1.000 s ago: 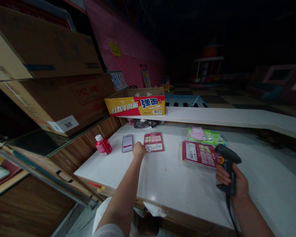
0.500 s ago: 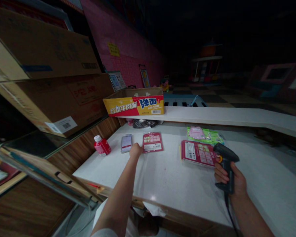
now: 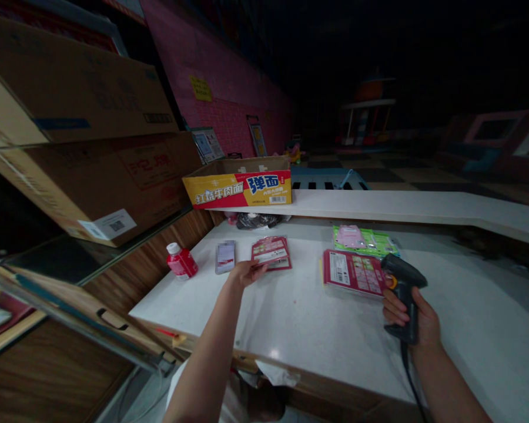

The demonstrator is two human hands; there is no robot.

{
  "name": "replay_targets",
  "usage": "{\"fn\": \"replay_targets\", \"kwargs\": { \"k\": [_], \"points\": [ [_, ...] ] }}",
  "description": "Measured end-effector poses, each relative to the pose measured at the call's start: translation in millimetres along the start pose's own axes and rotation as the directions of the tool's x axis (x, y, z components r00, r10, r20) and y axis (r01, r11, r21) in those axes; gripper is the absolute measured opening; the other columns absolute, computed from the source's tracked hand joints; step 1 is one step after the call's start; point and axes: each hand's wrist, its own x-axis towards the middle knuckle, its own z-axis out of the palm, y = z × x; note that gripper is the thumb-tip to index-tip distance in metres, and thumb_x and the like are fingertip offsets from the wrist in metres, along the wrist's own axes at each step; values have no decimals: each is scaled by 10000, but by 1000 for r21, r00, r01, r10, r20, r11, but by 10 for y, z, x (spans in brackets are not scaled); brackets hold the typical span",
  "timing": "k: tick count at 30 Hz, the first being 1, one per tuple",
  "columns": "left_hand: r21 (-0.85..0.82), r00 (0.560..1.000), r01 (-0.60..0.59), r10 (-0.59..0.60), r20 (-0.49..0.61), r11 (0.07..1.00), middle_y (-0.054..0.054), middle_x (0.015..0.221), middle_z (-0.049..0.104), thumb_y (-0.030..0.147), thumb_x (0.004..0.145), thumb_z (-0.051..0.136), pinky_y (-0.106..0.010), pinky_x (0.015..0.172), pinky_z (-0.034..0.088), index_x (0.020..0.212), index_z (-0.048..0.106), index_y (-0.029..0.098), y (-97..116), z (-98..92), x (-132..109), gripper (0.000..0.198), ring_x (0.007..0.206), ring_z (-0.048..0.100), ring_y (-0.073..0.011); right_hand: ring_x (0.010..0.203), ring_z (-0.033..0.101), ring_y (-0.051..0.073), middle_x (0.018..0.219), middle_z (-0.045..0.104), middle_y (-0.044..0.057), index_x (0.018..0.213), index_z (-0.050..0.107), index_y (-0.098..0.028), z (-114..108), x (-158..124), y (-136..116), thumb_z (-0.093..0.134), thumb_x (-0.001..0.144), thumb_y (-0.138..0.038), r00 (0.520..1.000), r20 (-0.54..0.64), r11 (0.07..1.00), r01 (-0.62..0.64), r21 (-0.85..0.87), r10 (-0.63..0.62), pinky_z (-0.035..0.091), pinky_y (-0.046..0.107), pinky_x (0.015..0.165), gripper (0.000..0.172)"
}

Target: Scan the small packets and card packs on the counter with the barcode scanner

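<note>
Barcode scanner (image 3: 404,288) sits clenched in your right hand (image 3: 405,314), just beside a large red packet (image 3: 353,273) on the white tabletop (image 3: 291,317). Your left hand (image 3: 245,273) reaches the lower edge of a smaller red packet (image 3: 271,253); you can't tell whether it grips. Left of that lie a blurred flat card (image 3: 225,257) and a red bottle (image 3: 182,261). A green packet (image 3: 365,241) lies upper right, below a yellow-and-red carton (image 3: 237,183) on the white ledge (image 3: 379,205).

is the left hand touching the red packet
Touching: the head view shows the left hand with its fingers lying over the lower edge of the red packet.
</note>
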Motion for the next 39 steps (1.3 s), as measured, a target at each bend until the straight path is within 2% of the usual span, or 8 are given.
{"fn": "replay_targets", "kwargs": {
  "k": [3,6,13,20,26,28,33,39],
  "points": [
    [-120,995,-15,27,96,993,-176,1064,686,215,799,668,-436,795,621,1077,580,119,-150,137,-127,307,960,699,-289,372,180,77,568,272,-79,910,595,-232,15,0,-2,649,775,-544,999,-5,996,34,-79,-34,322,205,292,345],
    [-213,964,-165,203,169,963,-146,1164,662,253,766,711,-439,878,592,1143,549,152,-361,340,-232,423,1023,681,-271,372,179,77,562,272,-81,915,597,-232,29,3,-5,655,766,-553,999,2,995,32,-91,-32,320,202,293,358],
    [-219,887,-363,408,216,906,-121,1178,651,465,654,794,-389,780,607,1095,530,177,-697,674,-112,589,993,667,-249,382,175,63,554,307,-81,929,599,-227,37,-5,17,675,762,-523,1000,-9,999,8,-43,-9,318,164,316,348],
    [-219,876,-400,441,195,890,-126,1174,645,477,682,772,-366,767,607,1080,528,175,-765,667,-9,556,1008,660,-247,360,251,70,530,384,-59,833,604,-222,84,28,72,686,732,-577,999,-38,977,-24,-212,16,304,205,298,378],
    [-212,876,-405,444,188,889,-117,1161,654,450,705,754,-391,805,597,1049,537,179,-792,683,-9,488,1048,649,-262,359,451,99,508,535,-40,811,582,-215,504,16,195,724,725,-563,978,-207,824,-138,-549,27,377,207,322,386],
    [-204,877,-405,442,189,891,-115,1166,655,446,715,745,-385,805,597,1050,537,181,-791,687,-12,475,1046,650,-259,359,470,108,501,546,-49,866,587,-216,668,-18,246,748,704,-545,979,-203,775,-130,-618,2,383,210,320,400],
    [-189,873,-413,446,199,891,-113,1162,654,412,719,734,-351,753,604,1051,538,176,-782,690,-7,452,998,659,-242,342,468,104,511,550,-64,929,587,-200,926,-105,333,750,687,-555,986,-169,744,-107,-659,-9,389,215,316,459],
    [-139,877,-424,444,185,895,-98,1092,665,371,725,700,-361,752,599,1028,562,171,-784,709,-2,388,958,659,-225,331,456,101,505,534,-68,877,569,-199,971,-115,338,749,689,-556,991,-127,748,-105,-656,28,379,217,311,442]
  ]
}}
